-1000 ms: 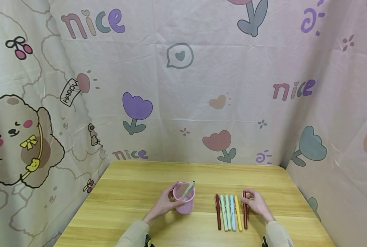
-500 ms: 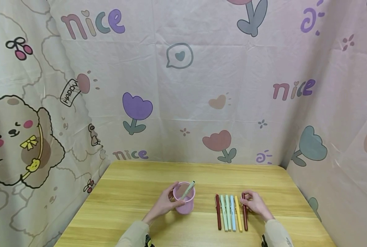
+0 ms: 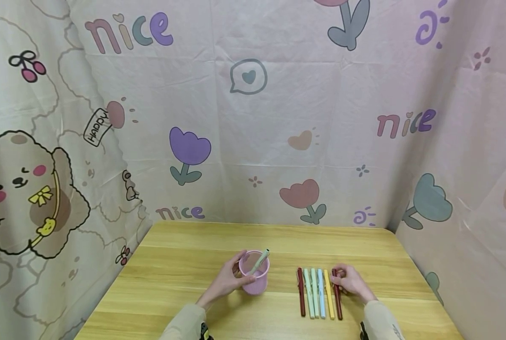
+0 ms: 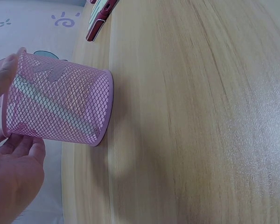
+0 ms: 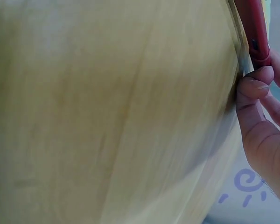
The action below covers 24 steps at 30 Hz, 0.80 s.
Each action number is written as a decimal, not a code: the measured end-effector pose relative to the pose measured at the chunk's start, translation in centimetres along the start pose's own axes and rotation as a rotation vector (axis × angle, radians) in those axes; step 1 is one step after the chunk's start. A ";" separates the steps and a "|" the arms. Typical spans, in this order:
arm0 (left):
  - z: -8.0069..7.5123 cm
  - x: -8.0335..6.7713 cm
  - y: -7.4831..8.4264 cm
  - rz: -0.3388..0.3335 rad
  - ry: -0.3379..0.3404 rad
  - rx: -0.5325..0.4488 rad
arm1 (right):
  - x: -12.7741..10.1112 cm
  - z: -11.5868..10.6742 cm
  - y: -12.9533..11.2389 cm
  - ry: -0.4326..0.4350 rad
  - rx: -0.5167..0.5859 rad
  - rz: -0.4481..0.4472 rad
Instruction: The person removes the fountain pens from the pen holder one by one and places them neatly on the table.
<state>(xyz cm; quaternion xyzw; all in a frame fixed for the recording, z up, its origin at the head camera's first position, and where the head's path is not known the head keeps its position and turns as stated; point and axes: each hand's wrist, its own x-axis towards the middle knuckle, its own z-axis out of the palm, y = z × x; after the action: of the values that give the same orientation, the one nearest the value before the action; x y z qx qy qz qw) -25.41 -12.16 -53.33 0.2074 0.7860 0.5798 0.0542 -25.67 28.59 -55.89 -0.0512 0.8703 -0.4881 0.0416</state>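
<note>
My left hand (image 3: pixel 229 281) grips a pink mesh pen cup (image 3: pixel 254 277) standing on the wooden table (image 3: pixel 184 264); in the left wrist view the fingers (image 4: pixel 18 154) curl round the cup (image 4: pixel 60 105). One pale green pen (image 3: pixel 259 261) leans inside the cup. My right hand (image 3: pixel 349 282) pinches the far end of a dark red pen (image 3: pixel 337 297), the rightmost of a row lying on the table. The right wrist view shows the fingertips (image 5: pixel 254 86) closed on that red pen (image 5: pixel 255 28).
Left of the held pen lie a yellow pen (image 3: pixel 329 299), a blue pen (image 3: pixel 321 298), two pale green pens (image 3: pixel 311 298) and another dark red pen (image 3: pixel 301 297), side by side. Patterned cloth (image 3: pixel 253 118) walls the table on three sides.
My right hand has slid slightly left and nearer, tightening on the red pen's far end, which shifted toward the yellow pen. The left hand and cup have not moved.
</note>
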 end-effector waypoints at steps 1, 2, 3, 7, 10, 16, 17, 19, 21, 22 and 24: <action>0.0 0.0 0.0 0.001 0.000 0.000 | 0.0 0.0 0.1 -0.007 0.001 -0.005; 0.0 0.0 0.0 0.000 -0.001 0.000 | -0.1 0.0 0.1 -0.012 0.005 -0.008; 0.0 0.0 0.0 -0.001 -0.001 0.000 | -0.1 0.1 0.1 -0.012 0.005 -0.010; 0.1 0.0 0.0 -0.004 -0.001 -0.003 | -0.2 0.2 0.2 -0.009 0.026 0.004; 0.1 -0.1 0.0 -0.008 0.000 -0.005 | -0.2 0.3 0.2 -0.007 0.037 0.018; 0.0 -0.1 0.2 -0.004 0.002 -0.007 | -0.2 0.3 0.2 -0.025 0.066 0.031; 0.0 -0.1 0.3 -0.004 0.002 -0.007 | -0.3 0.3 0.2 -0.027 0.072 0.030; 0.0 -0.1 0.3 -0.007 0.002 -0.007 | -0.3 0.2 0.2 -0.034 0.079 0.028; 0.0 -0.1 0.3 -0.007 0.003 -0.006 | -0.3 0.2 0.2 -0.037 0.078 0.022; 0.0 -0.1 0.2 -0.006 0.003 -0.008 | -0.4 0.2 0.1 -0.038 0.075 0.020; 0.0 -0.1 0.2 0.001 0.001 -0.005 | -0.4 0.2 0.0 -0.035 0.075 0.032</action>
<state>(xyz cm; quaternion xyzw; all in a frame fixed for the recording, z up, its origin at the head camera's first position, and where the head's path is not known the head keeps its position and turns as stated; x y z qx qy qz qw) -25.26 -12.18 -53.18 0.2073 0.7845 0.5820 0.0538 -25.28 28.49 -56.01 -0.0442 0.8513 -0.5186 0.0663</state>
